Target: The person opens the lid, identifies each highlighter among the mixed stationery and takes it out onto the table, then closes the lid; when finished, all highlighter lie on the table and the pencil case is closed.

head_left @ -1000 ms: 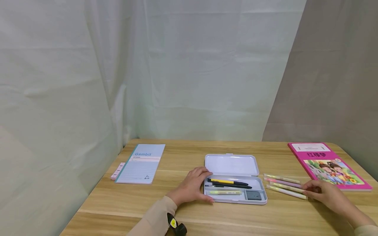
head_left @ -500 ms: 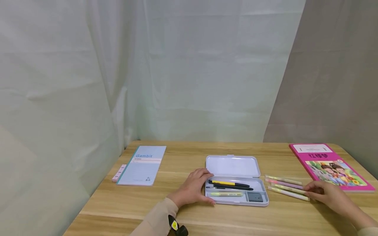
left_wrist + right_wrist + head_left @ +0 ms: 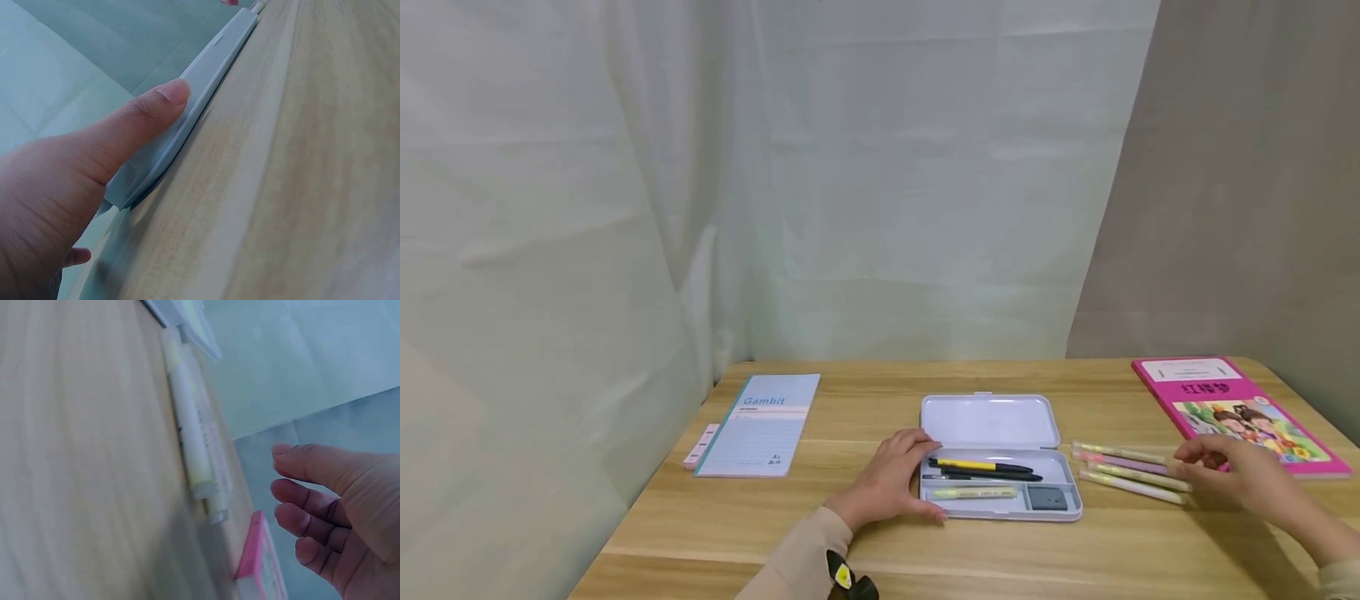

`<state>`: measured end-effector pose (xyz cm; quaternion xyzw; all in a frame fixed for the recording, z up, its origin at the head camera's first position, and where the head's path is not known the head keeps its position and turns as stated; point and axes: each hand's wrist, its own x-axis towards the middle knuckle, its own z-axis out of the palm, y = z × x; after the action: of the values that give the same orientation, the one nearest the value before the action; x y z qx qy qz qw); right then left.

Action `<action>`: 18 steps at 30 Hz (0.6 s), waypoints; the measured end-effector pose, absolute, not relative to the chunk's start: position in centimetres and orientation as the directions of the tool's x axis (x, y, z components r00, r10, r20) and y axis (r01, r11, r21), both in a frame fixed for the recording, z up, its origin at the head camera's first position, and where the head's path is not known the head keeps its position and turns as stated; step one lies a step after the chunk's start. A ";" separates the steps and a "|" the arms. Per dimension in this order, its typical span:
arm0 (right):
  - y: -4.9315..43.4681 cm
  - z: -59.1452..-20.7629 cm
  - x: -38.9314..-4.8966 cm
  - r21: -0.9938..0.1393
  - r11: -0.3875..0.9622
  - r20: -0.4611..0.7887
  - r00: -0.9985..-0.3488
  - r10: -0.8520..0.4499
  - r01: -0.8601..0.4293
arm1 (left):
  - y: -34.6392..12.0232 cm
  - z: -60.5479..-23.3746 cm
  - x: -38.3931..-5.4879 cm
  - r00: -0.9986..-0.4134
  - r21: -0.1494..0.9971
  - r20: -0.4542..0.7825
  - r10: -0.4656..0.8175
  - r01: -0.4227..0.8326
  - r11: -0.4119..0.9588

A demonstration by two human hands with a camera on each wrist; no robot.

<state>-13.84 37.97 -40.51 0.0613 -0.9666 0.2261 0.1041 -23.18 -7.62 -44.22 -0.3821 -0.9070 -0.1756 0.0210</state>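
Four highlighters [image 3: 1138, 477] lie side by side just right of the open pencil case [image 3: 1056, 469], long axes slanting from its right side outward and slightly toward the person. The right hand [image 3: 1236, 475] hovers at their outer ends, fingers loosely curled, a narrow gap to the thumb, holding nothing. The left hand [image 3: 891, 479] grips the case's left end, thumb along its front wall. Inside the case, pens [image 3: 976, 465] lie roughly lengthwise. A pink book [image 3: 1246, 379] lies farther right of the case; a notebook [image 3: 760, 433], well left.

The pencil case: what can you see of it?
A shallow, pale pencil case, metal or plastic, I can't tell which, rests on the table, its lid open at the far side. Its three compartments hold pens in the long far one, a yellowish marker near left, a grey block near right. The left hand touches its left end and near wall.
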 end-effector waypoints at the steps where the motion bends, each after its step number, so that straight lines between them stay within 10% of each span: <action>1: 37.9 -40.3 -13.9 -0.416 0.890 0.248 -0.965 -0.084 -0.185 | -7.6 -44.2 -23.2 -0.706 0.306 0.176 0.686 0.701 0.644; 18: 34.8 -36.5 -15.3 -0.345 0.894 0.262 -0.944 -0.200 -0.285 | -7.6 -44.1 -23.2 -0.718 0.336 0.154 0.679 0.684 0.647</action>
<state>-15.32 34.84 -36.50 0.1254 -0.9669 0.1930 0.1103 -23.18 -7.62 -44.12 -0.3754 -0.9075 -0.1882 0.0071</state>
